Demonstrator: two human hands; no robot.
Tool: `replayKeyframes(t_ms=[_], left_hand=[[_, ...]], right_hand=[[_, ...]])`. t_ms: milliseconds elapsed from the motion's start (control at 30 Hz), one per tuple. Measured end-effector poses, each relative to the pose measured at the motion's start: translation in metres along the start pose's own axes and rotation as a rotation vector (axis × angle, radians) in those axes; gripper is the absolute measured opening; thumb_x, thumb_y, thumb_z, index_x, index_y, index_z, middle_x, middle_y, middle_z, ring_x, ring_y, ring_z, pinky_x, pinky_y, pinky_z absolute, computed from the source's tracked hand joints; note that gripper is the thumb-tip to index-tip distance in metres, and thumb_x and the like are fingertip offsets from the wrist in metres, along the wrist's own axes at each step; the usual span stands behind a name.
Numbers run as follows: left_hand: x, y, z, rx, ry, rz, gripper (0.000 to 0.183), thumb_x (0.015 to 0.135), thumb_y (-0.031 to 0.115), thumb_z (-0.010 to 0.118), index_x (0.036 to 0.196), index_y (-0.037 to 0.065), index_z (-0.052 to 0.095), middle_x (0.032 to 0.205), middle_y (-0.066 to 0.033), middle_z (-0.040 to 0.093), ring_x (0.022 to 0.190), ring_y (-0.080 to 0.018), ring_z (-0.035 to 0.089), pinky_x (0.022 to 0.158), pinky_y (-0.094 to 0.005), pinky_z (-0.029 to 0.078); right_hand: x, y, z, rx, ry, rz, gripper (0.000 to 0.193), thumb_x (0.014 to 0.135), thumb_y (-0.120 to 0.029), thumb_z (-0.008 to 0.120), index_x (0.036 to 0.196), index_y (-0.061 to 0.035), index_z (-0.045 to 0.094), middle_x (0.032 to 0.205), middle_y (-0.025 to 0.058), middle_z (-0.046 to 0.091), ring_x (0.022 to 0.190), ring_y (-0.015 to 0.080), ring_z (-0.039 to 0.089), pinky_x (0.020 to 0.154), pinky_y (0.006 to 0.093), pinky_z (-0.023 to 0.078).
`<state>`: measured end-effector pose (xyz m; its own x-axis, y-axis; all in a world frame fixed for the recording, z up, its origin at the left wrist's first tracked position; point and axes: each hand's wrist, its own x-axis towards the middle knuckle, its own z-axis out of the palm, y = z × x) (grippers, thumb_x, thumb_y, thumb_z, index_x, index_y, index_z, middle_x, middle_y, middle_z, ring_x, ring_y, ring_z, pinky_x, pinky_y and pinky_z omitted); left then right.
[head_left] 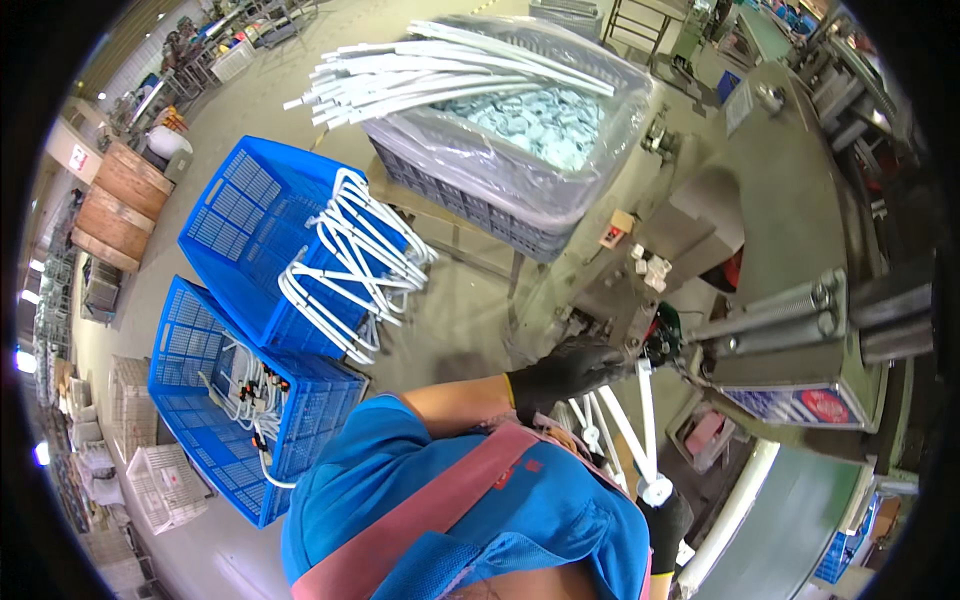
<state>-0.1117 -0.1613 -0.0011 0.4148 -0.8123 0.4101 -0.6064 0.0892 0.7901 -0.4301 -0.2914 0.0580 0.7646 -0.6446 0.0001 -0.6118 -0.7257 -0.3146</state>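
Observation:
My left hand (572, 374), in a black glove, reaches to the working head (660, 338) of a grey-green machine. Its fingers are closed by the upper end of a white tube frame (646, 425); what they pinch is too dark to make out. From there the white tubes slant down toward my body and meet at a round white joint (655, 490). My right hand (672, 522), also black-gloved, is closed at that joint, partly hidden beneath it. More white tubes of the frame show in front of my blue shirt.
The machine body (800, 200) fills the right side. Bent white tubes (355, 260) hang over a blue crate (265, 170); a lower blue crate (215, 400) holds tube parts. Straight white tubes (430, 75) lie across a plastic-lined bin (470, 195) of small pale pieces.

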Motion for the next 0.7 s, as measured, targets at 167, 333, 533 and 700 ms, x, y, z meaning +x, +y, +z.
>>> replayKeyframes(t_ms=[167, 333, 533, 700], left_hand=[[0.052, -0.093, -0.187, 0.8, 0.382, 0.015, 0.021, 0.072, 0.01, 0.055, 0.089, 0.008, 0.066, 0.08, -0.014, 0.063, 0.077, -0.0327, 0.06, 0.071, -0.0437, 0.047], [0.058, -0.155, -0.385, 1.591, 0.483, -0.579, 0.029, 0.08, 0.012, 0.048, 0.105, 0.009, 0.063, 0.098, -0.0139, 0.062, 0.097, -0.0324, 0.057, 0.088, -0.0525, 0.04], [0.049, -0.153, -0.422, 1.338, 0.19, -0.619, 0.024, 0.081, 0.027, 0.056, 0.099, 0.014, 0.064, 0.101, -0.0131, 0.067, 0.097, -0.0321, 0.063, 0.082, -0.0485, 0.049], [-0.008, -0.074, -0.432, 1.051, 0.097, -0.388, 0.029, 0.082, 0.026, 0.067, 0.098, 0.002, 0.067, 0.093, -0.0163, 0.067, 0.089, -0.0341, 0.063, 0.079, -0.0405, 0.049]], right_hand=[[-0.009, -0.01, 0.003, -0.05, 0.073, 0.086, 0.029, 0.058, -0.023, 0.078, 0.081, -0.0077, 0.068, 0.073, 0.0143, 0.066, 0.066, 0.034, 0.065, 0.058, 0.0432, 0.051], [-0.014, -0.018, 0.009, -0.004, 0.126, 0.108, 0.028, 0.06, -0.022, 0.078, 0.08, -0.0076, 0.067, 0.071, 0.0138, 0.065, 0.067, 0.0343, 0.064, 0.059, 0.0434, 0.051], [-0.014, -0.023, 0.006, -0.032, 0.115, 0.083, 0.027, 0.062, -0.024, 0.077, 0.084, -0.0095, 0.069, 0.071, 0.0121, 0.066, 0.067, 0.0323, 0.065, 0.059, 0.042, 0.052], [-0.004, -0.024, -0.004, -0.046, 0.101, 0.043, 0.025, 0.067, -0.025, 0.077, 0.087, -0.011, 0.071, 0.074, 0.0108, 0.068, 0.068, 0.0295, 0.067, 0.059, 0.0393, 0.052]])
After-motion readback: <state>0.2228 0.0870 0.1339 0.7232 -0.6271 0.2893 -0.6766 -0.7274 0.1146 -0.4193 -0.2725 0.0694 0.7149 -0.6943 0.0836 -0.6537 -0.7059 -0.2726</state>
